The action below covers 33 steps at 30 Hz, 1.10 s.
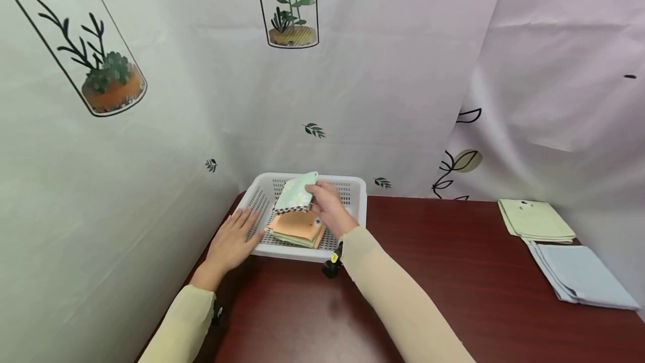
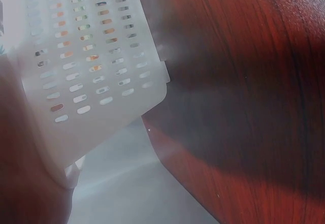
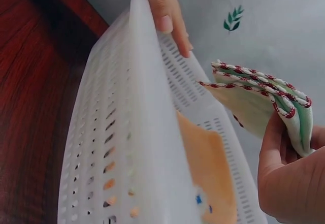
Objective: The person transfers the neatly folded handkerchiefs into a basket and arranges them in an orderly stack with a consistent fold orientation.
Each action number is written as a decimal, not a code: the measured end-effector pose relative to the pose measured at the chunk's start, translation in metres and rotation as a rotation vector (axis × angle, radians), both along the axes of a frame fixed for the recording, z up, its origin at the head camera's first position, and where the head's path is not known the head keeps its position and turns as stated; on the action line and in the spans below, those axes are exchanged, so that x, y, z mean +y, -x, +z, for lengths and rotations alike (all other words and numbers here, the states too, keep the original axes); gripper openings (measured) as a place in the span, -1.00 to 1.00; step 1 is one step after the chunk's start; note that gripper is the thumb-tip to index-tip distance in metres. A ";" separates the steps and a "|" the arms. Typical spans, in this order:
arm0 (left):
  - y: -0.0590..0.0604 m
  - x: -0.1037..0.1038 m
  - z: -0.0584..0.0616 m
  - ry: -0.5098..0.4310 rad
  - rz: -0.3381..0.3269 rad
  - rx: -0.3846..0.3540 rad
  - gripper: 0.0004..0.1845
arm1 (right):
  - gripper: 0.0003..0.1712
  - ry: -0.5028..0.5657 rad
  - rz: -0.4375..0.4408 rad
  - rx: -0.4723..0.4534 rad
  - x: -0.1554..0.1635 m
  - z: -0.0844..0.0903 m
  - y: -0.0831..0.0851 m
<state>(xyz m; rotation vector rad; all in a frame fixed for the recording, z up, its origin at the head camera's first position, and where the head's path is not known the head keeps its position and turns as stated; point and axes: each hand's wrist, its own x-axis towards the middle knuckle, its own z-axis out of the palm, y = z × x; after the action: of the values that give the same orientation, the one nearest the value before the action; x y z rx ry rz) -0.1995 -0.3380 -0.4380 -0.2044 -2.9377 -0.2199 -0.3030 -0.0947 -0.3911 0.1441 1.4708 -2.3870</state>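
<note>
In the head view, the left hand (image 1: 229, 242) is resting on the corner of the white perforated plastic basket (image 1: 292, 252), its fingers lying straight and spread over the rim and curling round nothing. Just right of that hand, inside the basket, a folded orange cloth (image 1: 296, 224) is lying on top of a small stack, with a green layer and another orange edge showing beneath it. Above this stack, a folded mint-green cloth (image 1: 297, 190) with red-and-white twisted trim is hanging clear of the pile, and the right hand (image 1: 328, 206) is pinching it by its right side, between thumb and fingers. Well to the right of that hand, a folded yellow-green cloth (image 1: 536, 222) and a folded pale-blue cloth (image 1: 587, 274) are lying next to each other on the dark red desk (image 1: 443, 273).

The mint-green cloth is looking light, soft and floppy, unlikely to slip or break; its folds could fan apart, so a pinch through all the layers at a folded edge seems the best hold.

By count, two hands are working at one basket; one cloth is being held, two are lying on the desk, and the stack is showing at least two, its exact number staying hidden.
</note>
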 end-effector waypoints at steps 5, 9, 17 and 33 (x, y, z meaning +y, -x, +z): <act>0.001 0.000 -0.001 0.003 -0.004 0.004 -0.25 | -0.57 -0.006 0.012 0.007 -0.005 -0.002 0.000; 0.001 -0.001 -0.001 0.001 -0.003 0.010 -0.26 | -0.56 -0.009 0.021 0.001 -0.009 -0.002 -0.002; 0.002 -0.002 -0.003 -0.002 -0.015 0.033 -0.28 | -0.52 -0.015 0.061 -0.039 -0.013 -0.007 -0.003; 0.002 -0.001 -0.003 -0.008 -0.004 0.026 -0.27 | -0.64 -0.392 0.162 -0.157 0.005 -0.019 -0.009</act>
<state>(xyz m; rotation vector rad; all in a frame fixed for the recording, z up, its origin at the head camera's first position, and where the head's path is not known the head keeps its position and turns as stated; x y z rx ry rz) -0.2011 -0.3392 -0.4412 -0.2110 -2.9106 -0.2278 -0.2945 -0.0896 -0.4100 0.2857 1.7811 -1.8943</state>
